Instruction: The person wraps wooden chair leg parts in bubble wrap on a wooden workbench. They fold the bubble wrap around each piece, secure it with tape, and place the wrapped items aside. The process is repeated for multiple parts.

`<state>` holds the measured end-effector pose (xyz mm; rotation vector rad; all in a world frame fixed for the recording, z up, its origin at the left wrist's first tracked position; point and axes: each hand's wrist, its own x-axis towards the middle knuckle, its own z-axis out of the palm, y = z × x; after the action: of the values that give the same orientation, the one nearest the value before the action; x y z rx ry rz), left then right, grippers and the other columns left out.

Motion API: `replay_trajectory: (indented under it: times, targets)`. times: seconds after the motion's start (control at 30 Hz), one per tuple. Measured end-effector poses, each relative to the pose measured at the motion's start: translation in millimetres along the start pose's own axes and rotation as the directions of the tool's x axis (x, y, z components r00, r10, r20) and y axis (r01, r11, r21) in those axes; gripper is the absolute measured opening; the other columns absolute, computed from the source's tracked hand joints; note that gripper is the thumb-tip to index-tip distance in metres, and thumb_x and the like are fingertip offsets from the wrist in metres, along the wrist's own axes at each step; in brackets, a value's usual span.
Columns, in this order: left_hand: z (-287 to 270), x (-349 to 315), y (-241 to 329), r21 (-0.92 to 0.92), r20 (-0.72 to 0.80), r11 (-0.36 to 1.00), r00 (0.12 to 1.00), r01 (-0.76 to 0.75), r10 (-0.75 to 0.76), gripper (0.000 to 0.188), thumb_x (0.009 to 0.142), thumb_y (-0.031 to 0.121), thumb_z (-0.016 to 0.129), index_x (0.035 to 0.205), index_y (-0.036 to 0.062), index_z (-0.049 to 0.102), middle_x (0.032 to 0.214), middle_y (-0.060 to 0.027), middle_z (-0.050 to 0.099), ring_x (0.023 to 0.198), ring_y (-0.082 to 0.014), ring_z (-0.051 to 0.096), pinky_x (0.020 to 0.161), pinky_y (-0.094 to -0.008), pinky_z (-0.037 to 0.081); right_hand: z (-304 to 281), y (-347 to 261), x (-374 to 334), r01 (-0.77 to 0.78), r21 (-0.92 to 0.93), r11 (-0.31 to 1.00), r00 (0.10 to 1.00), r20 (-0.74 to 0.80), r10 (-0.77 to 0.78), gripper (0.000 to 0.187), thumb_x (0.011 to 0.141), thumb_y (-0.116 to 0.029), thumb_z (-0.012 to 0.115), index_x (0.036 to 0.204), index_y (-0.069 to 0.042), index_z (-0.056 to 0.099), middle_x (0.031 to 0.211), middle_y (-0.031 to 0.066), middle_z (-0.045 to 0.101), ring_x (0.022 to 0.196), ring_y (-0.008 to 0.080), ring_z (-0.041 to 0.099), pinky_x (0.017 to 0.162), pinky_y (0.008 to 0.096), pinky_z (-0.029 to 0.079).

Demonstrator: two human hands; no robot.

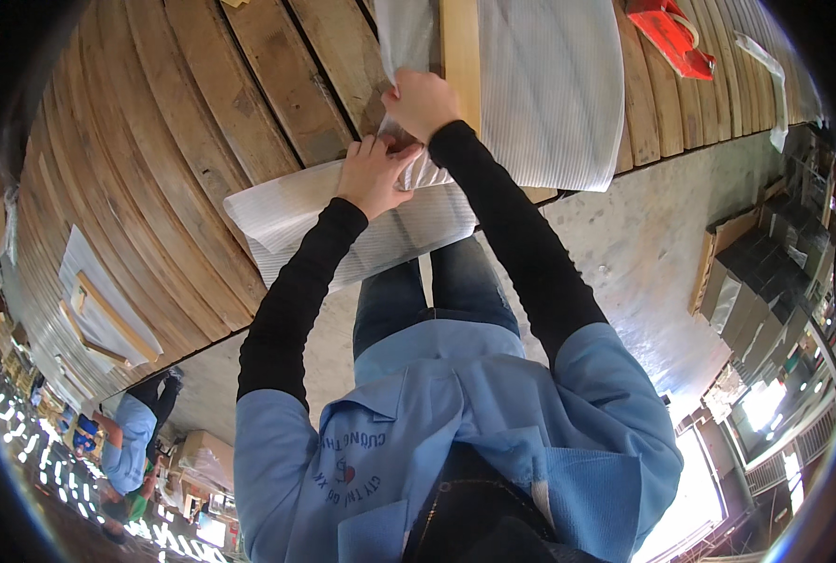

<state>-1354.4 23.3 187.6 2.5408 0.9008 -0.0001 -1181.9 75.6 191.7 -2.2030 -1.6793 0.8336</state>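
White ribbed foam sheet [549, 103] lies over the edge of the slatted wooden table, with a pale wooden bar [460, 47] on top of it. A folded flap of the foam [286, 211] reaches left along the table's near edge and hangs over it. My right hand [424, 105] is closed on a raised edge of the foam, just left of the bar. Below and left of it, my left hand [373, 176] has its fingers bent onto the folded foam, pinching it. The bar's near end is hidden by my right hand and forearm.
A red tool or dispenser with a pale handle [671, 38] lies at the table's far right, near a strip of clear plastic [765, 80]. Wooden frame pieces on foam [108, 314] lie at far left. Another person in blue [131, 436] stands beyond. Stacked dark panels [756, 281] are on the right.
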Motion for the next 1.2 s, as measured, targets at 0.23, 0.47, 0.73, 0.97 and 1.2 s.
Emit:
replay_trajectory:
  times: [0.23, 0.47, 0.73, 0.97, 1.2]
  targets:
    - [-9.3, -13.1, -7.4, -0.110, -0.054, 0.991, 0.995, 0.078, -0.084, 0.075, 0.065, 0.033, 0.088, 0.135, 0.0241, 0.064, 0.131, -0.0099, 0.056, 0.114, -0.0291, 0.055, 0.094, -0.0461, 0.042, -43.6, 36.6, -35.6, 0.056, 0.063, 0.996, 0.998, -0.042, -0.054, 0.023, 0.084, -0.026, 0.069, 0.081, -0.004, 0.061, 0.082, 0.0166, 0.066, 0.080, 0.0393, 0.068, 0.072, 0.0483, 0.054]
    - [3.1, -13.0, -14.7, -0.156, -0.096, 0.987, 0.994, 0.029, -0.045, 0.084, 0.062, 0.028, 0.091, 0.138, 0.0226, 0.055, 0.136, -0.0043, 0.056, 0.117, -0.0265, 0.053, 0.090, -0.0450, 0.041, -73.7, 50.9, -16.5, 0.149, 0.047, 0.988, 0.959, 0.237, -0.156, 0.029, 0.080, -0.030, 0.070, 0.080, -0.002, 0.065, 0.086, 0.0196, 0.067, 0.086, 0.0393, 0.068, 0.078, 0.0482, 0.054]
    - [-26.0, -8.7, 20.3, -0.057, -0.132, 0.986, 0.978, 0.157, -0.163, 0.070, 0.069, 0.040, 0.089, 0.128, 0.0183, 0.058, 0.126, -0.0044, 0.059, 0.116, -0.0260, 0.055, 0.096, -0.0511, 0.038, -24.3, 69.6, -67.5, -0.022, 0.166, 0.986, 0.984, -0.171, 0.050, 0.020, 0.079, -0.013, 0.069, 0.087, 0.001, 0.058, 0.088, 0.0184, 0.059, 0.076, 0.0370, 0.063, 0.072, 0.0463, 0.052]
    - [26.8, 0.5, 25.4, -0.291, -0.436, 0.941, 0.852, 0.173, -0.291, 0.025, 0.082, 0.027, 0.080, 0.105, 0.0269, 0.069, 0.098, -0.0001, 0.063, 0.107, -0.0286, 0.060, 0.093, -0.0492, 0.038, -30.9, 6.4, -39.2, -0.020, -0.176, 0.984, 0.874, -0.481, -0.068, 0.076, 0.073, -0.010, 0.069, 0.146, -0.009, 0.044, 0.137, 0.0203, 0.047, 0.125, 0.0432, 0.048, 0.102, 0.0489, 0.045]
    - [26.8, 8.2, 33.2, -0.298, -0.625, 0.954, 0.752, 0.019, -0.210, 0.027, 0.080, 0.019, 0.080, 0.103, 0.0290, 0.070, 0.097, 0.0049, 0.063, 0.099, -0.0207, 0.059, 0.093, -0.0470, 0.038, -50.4, 19.6, 128.6, -0.203, -0.151, 0.967, 0.813, -0.577, 0.080, 0.028, 0.091, -0.029, 0.070, 0.115, -0.015, 0.067, 0.089, 0.0122, 0.074, 0.076, 0.0342, 0.073, 0.066, 0.0471, 0.056]
